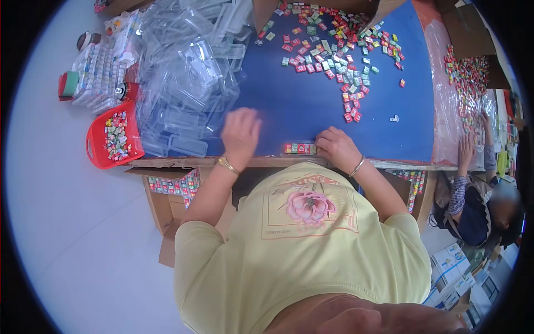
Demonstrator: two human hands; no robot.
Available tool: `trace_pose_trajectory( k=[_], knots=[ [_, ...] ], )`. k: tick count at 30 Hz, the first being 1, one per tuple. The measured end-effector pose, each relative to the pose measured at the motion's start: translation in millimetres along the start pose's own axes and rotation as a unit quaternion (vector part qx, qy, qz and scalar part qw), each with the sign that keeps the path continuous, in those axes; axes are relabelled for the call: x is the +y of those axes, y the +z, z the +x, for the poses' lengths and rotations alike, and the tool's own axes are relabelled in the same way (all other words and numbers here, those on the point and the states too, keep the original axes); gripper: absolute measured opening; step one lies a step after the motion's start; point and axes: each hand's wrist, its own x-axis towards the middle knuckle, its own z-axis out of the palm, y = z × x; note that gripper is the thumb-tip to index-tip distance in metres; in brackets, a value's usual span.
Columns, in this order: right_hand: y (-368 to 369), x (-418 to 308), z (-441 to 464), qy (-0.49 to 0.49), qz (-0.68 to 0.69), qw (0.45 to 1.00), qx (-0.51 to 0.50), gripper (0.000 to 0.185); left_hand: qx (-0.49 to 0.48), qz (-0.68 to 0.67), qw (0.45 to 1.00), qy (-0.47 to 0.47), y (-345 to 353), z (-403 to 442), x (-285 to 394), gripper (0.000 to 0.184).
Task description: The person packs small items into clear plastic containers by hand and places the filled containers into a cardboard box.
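A short row of small red and green packets (300, 148) lies along the table's front edge, seemingly in a clear case. My right hand (338, 149) is closed at the row's right end, its fingers bent over the last packets. My left hand (241, 136) is raised over the blue table top, left of the row and beside the clear plastic cases (189, 72). Its fingers are a little apart and slightly blurred, with nothing visible in them. Many loose packets (339, 61) are scattered on the blue surface farther back.
A red scoop (94, 142) with packets hangs past the table's left edge. Stacked packs (100, 75) stand beyond it. A cardboard box (375, 14) opens onto the loose packets. Filled boxes (169, 186) sit under the table. At right, another person (473, 211) reaches toward a packet pile.
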Motion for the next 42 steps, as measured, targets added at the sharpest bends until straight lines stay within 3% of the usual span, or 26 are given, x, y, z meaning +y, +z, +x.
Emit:
trace_pose_trajectory(
  k=[3, 5, 8, 10, 14, 17, 18, 20, 21, 22, 25, 27, 32, 37, 40, 42],
  knots=[
    [0, 2, 3, 0.002, -0.012, 1.0, -0.009, 0.022, 0.048, 0.153, 0.983, -0.086, -10, 23, -30, 0.04],
    [-4, 4, 6, 0.001, 0.017, 1.0, 0.013, 0.02, 0.038, 0.169, 0.981, -0.085, -2, 17, -50, 0.032],
    [-15, 16, 18, 0.041, 0.02, 0.998, 0.036, 0.019, 0.03, 0.131, 0.989, -0.058, 7, 14, -51, 0.022],
    [-17, 32, 33, 0.068, 0.007, 0.995, 0.078, 0.018, 0.046, 0.1, 0.994, 0.011, 19, 16, -32, 0.013],
    [-23, 66, 86, 0.15, -0.062, 0.968, 0.192, 0.017, -0.031, -0.019, 0.993, 0.111, 57, 21, 22, 0.017],
    [-18, 93, 125, 0.112, -0.106, 0.954, 0.258, 0.02, -0.024, -0.1, 0.983, 0.154, 86, 37, 46, 0.021],
    [-13, 101, 130, 0.113, -0.107, 0.953, 0.259, 0.02, -0.011, -0.139, 0.976, 0.168, 92, 45, 47, 0.023],
    [-3, 112, 139, 0.041, -0.096, 0.964, 0.244, 0.021, 0.023, -0.113, 0.988, 0.105, 86, 85, 46, 0.025],
    [-3, 104, 139, 0.103, -0.058, 0.974, 0.194, 0.024, 0.054, -0.084, 0.992, 0.083, 82, 109, 45, 0.025],
    [-8, 96, 140, 0.103, -0.06, 0.974, 0.194, 0.024, 0.085, -0.055, 0.993, 0.061, 82, 130, 40, 0.026],
    [-20, 87, 137, 0.162, -0.056, 0.976, 0.135, 0.018, -0.013, -0.04, 0.997, 0.058, 103, 153, 3, 0.029],
    [-13, 94, 134, 0.105, -0.072, 0.974, 0.188, 0.027, -0.026, -0.038, 0.998, 0.045, 99, 148, 4, 0.029],
    [-14, 75, 118, 0.129, 0.042, 0.985, 0.107, 0.028, -0.021, -0.073, 0.997, 0.016, 95, 111, 12, 0.032],
    [-27, 82, 146, 0.145, 0.017, 0.981, 0.131, 0.022, 0.0, -0.094, 0.995, 0.021, 97, 109, 27, 0.026],
    [-29, 105, 170, 0.058, -0.095, 0.979, 0.17, 0.024, 0.02, -0.079, 0.995, 0.052, 97, 138, 26, 0.022],
    [-35, 108, 175, 0.058, -0.098, 0.984, 0.134, 0.024, -0.059, -0.068, 0.988, 0.124, 100, 153, 22, 0.021]
  ],
)
